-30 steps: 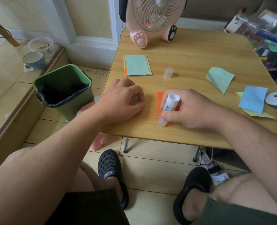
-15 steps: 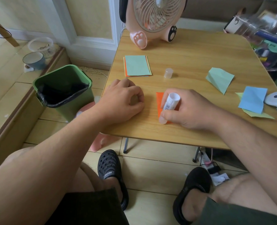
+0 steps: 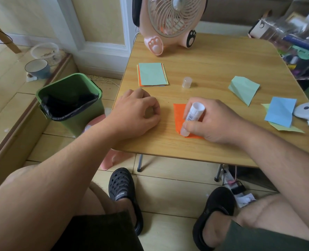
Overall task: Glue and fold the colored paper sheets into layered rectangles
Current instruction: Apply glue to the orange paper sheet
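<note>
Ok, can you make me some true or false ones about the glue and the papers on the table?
1. The right hand holds the glue stick with its tip down on the orange paper. True.
2. The glue cap is still on the stick. False: it stands by itself on the table, beyond the orange paper.
3. The left hand is holding the orange paper down. False: it rests on the bare table beside it, fingers curled, holding nothing.
4. The stack of sheets near the fan has a light green sheet on top. True.
5. The blue paper is in the green bin. False: it lies on the table, on top of a yellow-green sheet.
</note>
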